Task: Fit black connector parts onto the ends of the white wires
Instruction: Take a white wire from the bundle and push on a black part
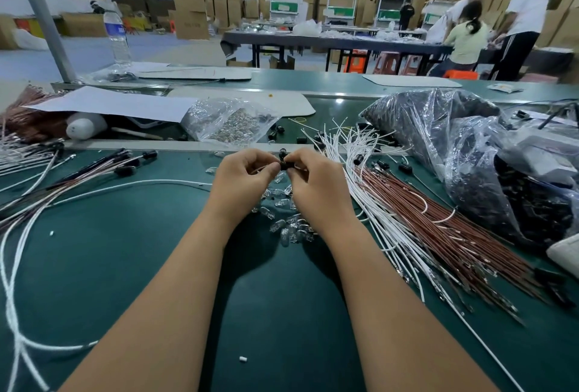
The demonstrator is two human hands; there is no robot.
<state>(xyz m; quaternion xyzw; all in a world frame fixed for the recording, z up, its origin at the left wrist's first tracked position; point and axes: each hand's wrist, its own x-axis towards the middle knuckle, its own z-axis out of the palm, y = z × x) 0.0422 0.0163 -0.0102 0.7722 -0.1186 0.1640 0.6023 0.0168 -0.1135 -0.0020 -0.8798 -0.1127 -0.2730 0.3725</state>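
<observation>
My two hands meet above the green mat, fingertips close together. My right hand (313,182) pinches a small black connector part (285,165). Facing it, my left hand (242,180) pinches the end of a thin wire (261,168) that reaches the connector; the wire's colour is hard to tell. A long white wire (131,186) runs left from my left hand across the mat. A spread of loose white wires (360,147) lies to the right, beside brown wires (438,222). Loose black connector parts (358,160) lie among them.
Small clear glass bulbs (293,229) lie in a heap under my hands. A clear bag of black parts (470,153) fills the right side, another bag of small parts (228,122) stands behind. Finished wires with black ends (94,169) lie left. People work at a far table.
</observation>
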